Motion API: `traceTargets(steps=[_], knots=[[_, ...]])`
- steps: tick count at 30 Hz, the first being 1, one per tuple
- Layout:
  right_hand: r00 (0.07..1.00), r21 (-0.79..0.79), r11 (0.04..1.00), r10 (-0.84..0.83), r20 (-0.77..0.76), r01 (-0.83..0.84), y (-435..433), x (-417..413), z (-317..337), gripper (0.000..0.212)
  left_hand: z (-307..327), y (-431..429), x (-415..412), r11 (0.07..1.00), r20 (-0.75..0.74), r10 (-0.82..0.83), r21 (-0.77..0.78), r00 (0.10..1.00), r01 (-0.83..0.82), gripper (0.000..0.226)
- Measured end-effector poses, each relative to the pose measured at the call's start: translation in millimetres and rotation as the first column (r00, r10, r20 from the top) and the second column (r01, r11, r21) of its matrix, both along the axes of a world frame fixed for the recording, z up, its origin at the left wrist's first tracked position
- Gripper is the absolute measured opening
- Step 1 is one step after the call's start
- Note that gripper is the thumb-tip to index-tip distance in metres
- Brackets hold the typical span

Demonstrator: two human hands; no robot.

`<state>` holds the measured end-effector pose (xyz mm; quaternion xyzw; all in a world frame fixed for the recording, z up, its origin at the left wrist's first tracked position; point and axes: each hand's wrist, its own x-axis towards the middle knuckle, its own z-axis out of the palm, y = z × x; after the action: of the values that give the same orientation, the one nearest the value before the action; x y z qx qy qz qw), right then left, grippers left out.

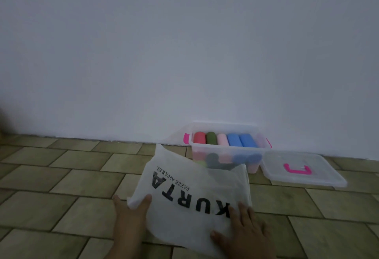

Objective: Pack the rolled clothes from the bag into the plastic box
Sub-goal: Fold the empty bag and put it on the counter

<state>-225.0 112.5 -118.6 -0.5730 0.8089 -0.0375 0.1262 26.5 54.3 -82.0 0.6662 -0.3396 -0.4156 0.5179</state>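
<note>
While rolled clothes (224, 140) fill the plastic box (225, 146) at centre right, the bag (190, 193) lies flat, apparently empty, at lower centre. Left hand (131, 215) pinches its edge; right hand (244, 232) presses open-palmed. Lid (303, 169) remains off; packing appears complete.

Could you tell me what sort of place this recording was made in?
Probably a room in a home: a tiled floor meets a plain white wall, with a clothes-filled plastic box set against it.
</note>
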Motion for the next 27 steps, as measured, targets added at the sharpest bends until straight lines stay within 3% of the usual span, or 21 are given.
traceTargets(steps=[2, 3, 5, 6, 7, 8, 10, 12, 13, 15, 16, 18, 19, 20, 21, 22, 23, 24, 26, 27], knots=[[1.000, -0.003, 1.000, 0.004, 0.007, -0.004, 0.3, 0.0, -0.5, 0.116, 8.7, -2.4, -13.4, 0.993, -0.220, 0.066, -0.078, 0.973, -0.085, 0.099], [1.000, 0.005, 1.000, 0.002, 0.011, -0.002, -0.1, 0.5, -0.1, 0.117, 13.7, -2.1, -22.3, 0.984, -0.238, 0.076, -0.139, 0.968, -0.112, 0.095], [0.999, 0.015, 1.000, 0.007, 0.033, -0.007, 0.5, 1.9, 2.5, 0.115, 23.0, 4.2, -48.9, 0.930, -0.030, 0.014, -0.368, 0.999, -0.024, 0.087], [0.999, 0.015, 1.000, 0.021, 0.031, -0.022, 0.8, 0.2, 4.0, 0.111, 26.0, 10.2, -65.4, 0.869, 0.161, -0.066, -0.476, 0.985, 0.136, 0.084], [0.997, 0.004, 0.999, 0.052, 0.050, -0.052, 2.6, -1.7, 8.5, 0.104, 27.5, 18.7, -82.8, 0.786, 0.377, -0.169, -0.506, 0.910, 0.356, 0.084], [0.985, -0.044, 0.997, 0.072, 0.157, -0.066, 5.2, -3.4, 13.4, 0.095, 26.1, 27.1, -98.7, 0.690, 0.599, -0.234, -0.453, 0.766, 0.564, 0.085], [0.875, -0.303, 0.952, 0.117, 0.469, 0.035, 13.8, -12.1, 31.0, 0.082, 8.5, 36.7, -121.0, 0.544, 0.915, -0.114, -0.268, 0.387, 0.795, 0.078], [0.840, -0.484, 0.871, 0.196, 0.507, 0.089, 20.1, -24.3, 44.9, 0.104, -6.9, 42.4, -131.1, 0.509, 0.989, -0.067, -0.083, 0.135, 0.857, 0.042], [0.867, -0.491, 0.871, 0.242, 0.435, 0.003, 24.0, -25.6, 49.0, 0.116, -6.4, 45.7, -131.7, 0.521, 0.988, -0.138, 0.011, 0.072, 0.854, 0.038], [0.914, -0.478, 0.860, 0.325, 0.242, -0.179, 26.2, -19.3, 41.9, 0.104, -11.9, 50.7, -125.3, 0.496, 0.965, -0.250, 0.195, -0.076, 0.846, 0.036], [0.934, -0.399, 0.892, 0.305, 0.186, -0.212, 25.6, -16.3, 32.4, 0.094, -12.3, 49.4, -116.0, 0.498, 0.964, -0.241, 0.225, -0.115, 0.838, 0.030], [0.964, -0.159, 0.961, 0.244, 0.109, -0.225, 23.1, -15.7, 11.3, 0.082, -10.9, 38.9, -94.7, 0.423, 0.924, -0.378, 0.125, 0.050, 0.897, 0.029], [0.965, -0.095, 0.965, 0.252, 0.070, -0.245, 21.4, -17.3, 7.9, 0.075, -8.8, 29.4, -82.4, 0.407, 0.851, -0.487, 0.022, 0.196, 0.913, 0.025], [0.959, -0.054, 0.960, 0.278, 0.056, -0.276, 19.5, -16.9, 8.8, 0.069, -0.3, 19.5, -72.8, 0.500, 0.743, -0.527, -0.123, 0.414, 0.857, 0.023], [0.940, -0.012, 0.942, 0.336, 0.060, -0.336, 15.1, -17.1, 11.3, 0.068, 7.7, 3.9, -66.5, 0.673, 0.594, -0.455, -0.258, 0.663, 0.693, 0.020], [0.905, -0.008, 0.907, 0.420, 0.068, -0.420, 9.4, -15.0, 10.9, 0.069, 18.5, -10.5, -65.8, 0.819, 0.460, -0.333, -0.292, 0.823, 0.494, 0.016], [0.868, -0.019, 0.872, 0.489, 0.081, -0.489, 5.4, -10.5, 10.5, 0.070, 30.8, -23.3, -67.2, 0.905, 0.337, -0.305, -0.188, 0.890, 0.382, 0.018], [0.827, -0.056, 0.831, 0.556, 0.079, -0.554, 5.4, -3.3, 8.6, 0.068, 39.6, -33.0, -67.2, 0.920, 0.201, -0.368, -0.062, 0.908, 0.386, 0.036], [0.768, -0.067, 0.774, 0.633, 0.103, -0.629, 4.8, 5.5, 10.8, 0.056, 53.9, -45.5, -77.8, 0.811, -0.029, -0.560, 0.184, 0.828, 0.555, 0.064], [0.763, -0.099, 0.773, 0.634, 0.124, -0.626, 2.2, 8.1, 12.8, 0.051, 57.5, -49.9, -87.3, 0.769, 0.023, -0.616, 0.235, 0.788, 0.594, 0.068]])
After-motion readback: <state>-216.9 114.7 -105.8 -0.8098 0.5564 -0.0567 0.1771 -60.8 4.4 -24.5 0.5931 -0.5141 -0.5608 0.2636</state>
